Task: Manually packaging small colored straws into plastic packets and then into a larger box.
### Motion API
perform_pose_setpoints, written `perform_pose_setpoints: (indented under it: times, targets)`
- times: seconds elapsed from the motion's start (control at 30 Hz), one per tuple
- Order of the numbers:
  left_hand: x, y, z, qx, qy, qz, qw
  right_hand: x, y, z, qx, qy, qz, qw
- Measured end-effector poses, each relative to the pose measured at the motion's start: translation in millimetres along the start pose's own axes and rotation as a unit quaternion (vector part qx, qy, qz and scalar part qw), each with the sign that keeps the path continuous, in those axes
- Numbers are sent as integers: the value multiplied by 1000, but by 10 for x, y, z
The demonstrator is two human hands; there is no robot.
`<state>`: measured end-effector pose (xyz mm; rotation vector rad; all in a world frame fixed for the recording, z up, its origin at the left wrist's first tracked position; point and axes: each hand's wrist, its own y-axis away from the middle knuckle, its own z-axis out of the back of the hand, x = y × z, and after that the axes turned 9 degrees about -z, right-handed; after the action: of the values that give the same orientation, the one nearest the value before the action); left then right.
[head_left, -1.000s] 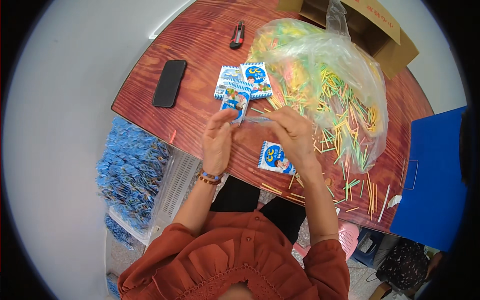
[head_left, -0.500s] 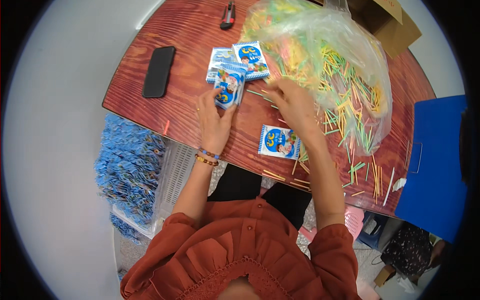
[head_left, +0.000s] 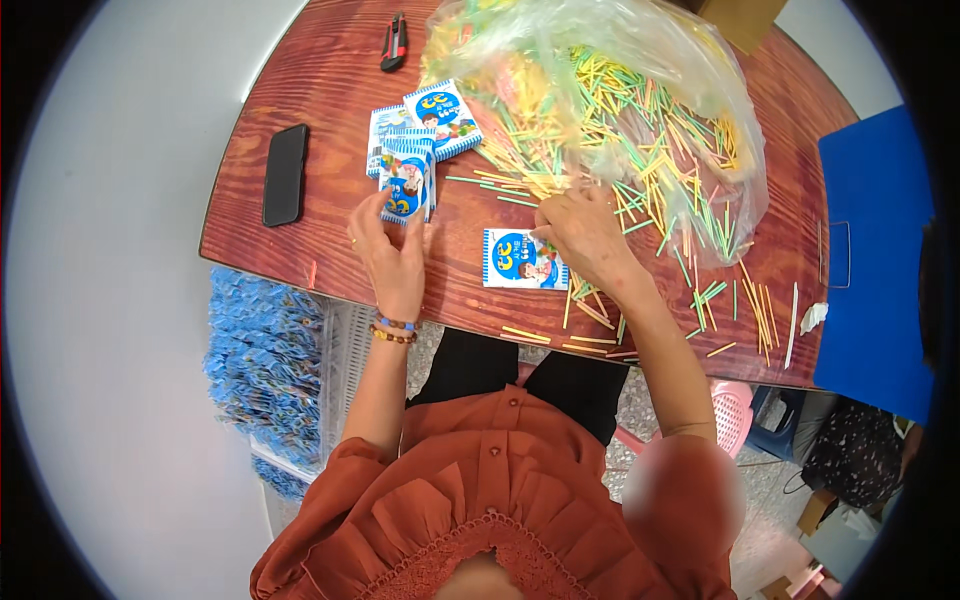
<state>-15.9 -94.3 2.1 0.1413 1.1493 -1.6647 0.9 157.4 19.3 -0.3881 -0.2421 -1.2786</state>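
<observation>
My left hand has its thumb and fingers around the lower end of a small stack of blue-and-white snack packets. Those packets rest against others lying just beyond. To the right, a single snack packet lies flat on the table. My right hand is curled over its upper right corner, with the fingertips drawn together there. The palm side of this hand is hidden. Thin yellow, green and pink sticks fill an open clear plastic bag beyond the right hand.
A black phone and a red-and-black box cutter lie on the left of the wooden table. Loose sticks are scattered near the front edge. A blue box stands at right. Below left, many blue packets fill a basket.
My right hand has come nearer to me, from the loose sticks down to the single packet's corner. My left hand stays at the stacked packets. The whole view has shifted slightly.
</observation>
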Motion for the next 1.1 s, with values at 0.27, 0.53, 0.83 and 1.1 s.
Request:
perform_pose_setpoints:
  times: [0.27,0.53,0.83,1.1]
  targets:
    - [-449,249,-332,207,30,-10,978,-13,79,75,-5,-42,14,999]
    - [-406,93,-311,127,71,-77,986,-95,36,75,-52,-83,12,995]
    - [-721,15,-314,107,514,269,807,-42,149,49,71,-650,-168,737]
    - [-799,65,-414,80,530,311,785,115,271,81,-72,-596,-195,776]
